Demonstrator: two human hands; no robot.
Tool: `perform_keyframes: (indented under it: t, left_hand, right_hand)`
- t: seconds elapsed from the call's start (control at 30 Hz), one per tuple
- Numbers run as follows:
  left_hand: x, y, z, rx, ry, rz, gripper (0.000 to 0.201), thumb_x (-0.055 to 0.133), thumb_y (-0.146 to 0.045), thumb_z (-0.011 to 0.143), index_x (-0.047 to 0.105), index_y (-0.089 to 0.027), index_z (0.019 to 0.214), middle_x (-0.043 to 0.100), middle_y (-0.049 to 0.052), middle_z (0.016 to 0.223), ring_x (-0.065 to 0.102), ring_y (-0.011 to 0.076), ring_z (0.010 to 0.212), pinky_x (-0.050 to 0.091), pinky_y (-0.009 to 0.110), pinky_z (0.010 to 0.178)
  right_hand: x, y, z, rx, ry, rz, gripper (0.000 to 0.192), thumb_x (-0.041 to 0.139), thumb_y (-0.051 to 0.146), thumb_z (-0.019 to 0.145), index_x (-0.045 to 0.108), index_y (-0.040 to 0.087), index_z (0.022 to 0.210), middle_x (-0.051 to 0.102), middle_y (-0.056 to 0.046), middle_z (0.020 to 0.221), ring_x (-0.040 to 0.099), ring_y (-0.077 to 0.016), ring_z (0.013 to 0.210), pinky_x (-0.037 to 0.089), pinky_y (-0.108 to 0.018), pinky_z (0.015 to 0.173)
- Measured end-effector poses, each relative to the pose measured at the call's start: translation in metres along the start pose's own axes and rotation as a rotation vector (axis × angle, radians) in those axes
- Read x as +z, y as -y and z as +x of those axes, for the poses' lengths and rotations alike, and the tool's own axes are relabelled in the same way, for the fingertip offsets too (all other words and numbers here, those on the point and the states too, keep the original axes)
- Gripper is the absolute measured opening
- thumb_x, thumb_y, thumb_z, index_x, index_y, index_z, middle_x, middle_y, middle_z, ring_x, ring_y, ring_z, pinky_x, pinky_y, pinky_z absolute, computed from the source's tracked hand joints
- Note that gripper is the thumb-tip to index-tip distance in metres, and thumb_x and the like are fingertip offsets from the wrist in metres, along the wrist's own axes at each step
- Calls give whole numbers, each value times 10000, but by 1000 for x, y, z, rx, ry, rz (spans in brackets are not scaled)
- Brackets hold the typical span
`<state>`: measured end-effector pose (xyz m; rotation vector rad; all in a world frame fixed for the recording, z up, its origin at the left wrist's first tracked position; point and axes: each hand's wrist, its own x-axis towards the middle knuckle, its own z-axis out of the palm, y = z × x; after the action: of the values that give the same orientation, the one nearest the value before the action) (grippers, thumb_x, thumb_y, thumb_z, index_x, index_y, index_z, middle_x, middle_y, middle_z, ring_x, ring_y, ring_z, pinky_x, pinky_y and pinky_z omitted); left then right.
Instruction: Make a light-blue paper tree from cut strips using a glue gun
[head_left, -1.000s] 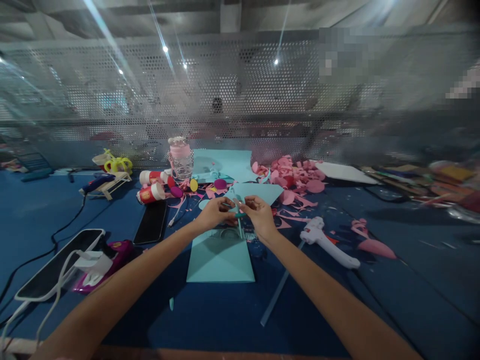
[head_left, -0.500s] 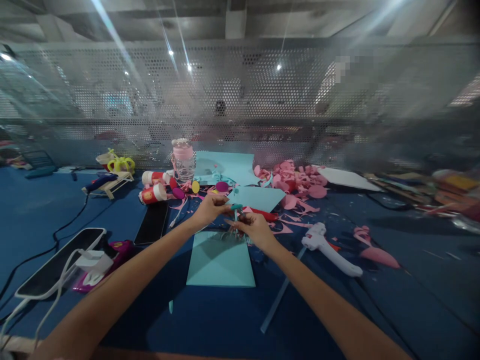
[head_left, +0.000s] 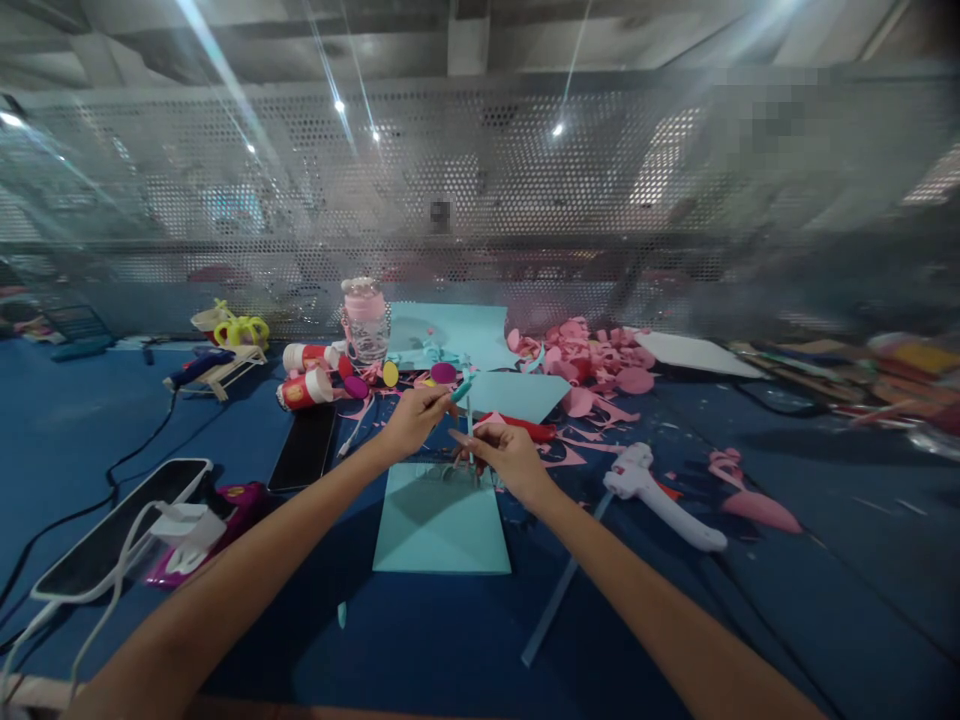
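Note:
Pinched in my left hand [head_left: 415, 420] is a small teal piece [head_left: 462, 389], slanting up to the right; its material I cannot make out. My right hand [head_left: 508, 458] has its fingers closed on a thin pale strip [head_left: 470, 418] that stands nearly upright just beside the teal piece. Whether the two pieces touch, I cannot tell. Below both hands lies a light teal sheet [head_left: 442, 530], flat on the blue table [head_left: 420, 640], with the hands over its far edge. Another teal sheet [head_left: 517, 396] with a pointed end is just beyond them.
To the right lies a white glue gun [head_left: 664, 505] near a translucent strip [head_left: 555, 610]. Pink scraps [head_left: 592, 355] heap at the back. A clear bottle [head_left: 366, 325], red cups [head_left: 306, 388], a black phone [head_left: 304, 447] and a cabled white-edged device [head_left: 124, 530] stand or lie leftward.
My left hand has drawn slightly back from the right, and the teal piece has tipped from nearly level to slanting upward. More of the pale strip shows between the hands.

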<state>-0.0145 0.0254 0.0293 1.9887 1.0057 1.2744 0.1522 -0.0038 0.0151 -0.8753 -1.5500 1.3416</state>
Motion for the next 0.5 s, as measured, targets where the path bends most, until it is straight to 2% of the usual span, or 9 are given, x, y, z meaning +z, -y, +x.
perform_keyframes:
  t: [0.13, 0.3, 0.5]
  left_hand:
    - [-1, -6, 1, -10, 20, -8, 340, 478, -386, 796, 601, -128, 613, 369, -46, 442, 332, 66, 427, 239, 196, 438]
    - [-2, -7, 2, -55, 3, -83, 308, 545, -379, 748, 522, -136, 560, 388, -57, 415, 329, 49, 390, 254, 181, 417]
    - [0, 2, 3, -74, -55, -167, 282, 568, -384, 727, 536, -138, 594, 497, -32, 471, 454, 77, 444, 362, 193, 470]
  right_hand:
    - [0, -2, 0, -14, 9, 3, 257, 681, 411, 617, 635, 159, 595, 641, -6, 575, 496, -86, 420, 406, -215, 409]
    - [-1, -4, 0, -36, 16, 16, 278, 662, 434, 638, 660, 156, 652, 645, -12, 594, 514, -94, 445, 423, -222, 425]
    - [2, -6, -1, -32, 103, -4, 285, 656, 418, 663, 639, 136, 621, 633, -18, 583, 528, -92, 450, 424, -213, 432]
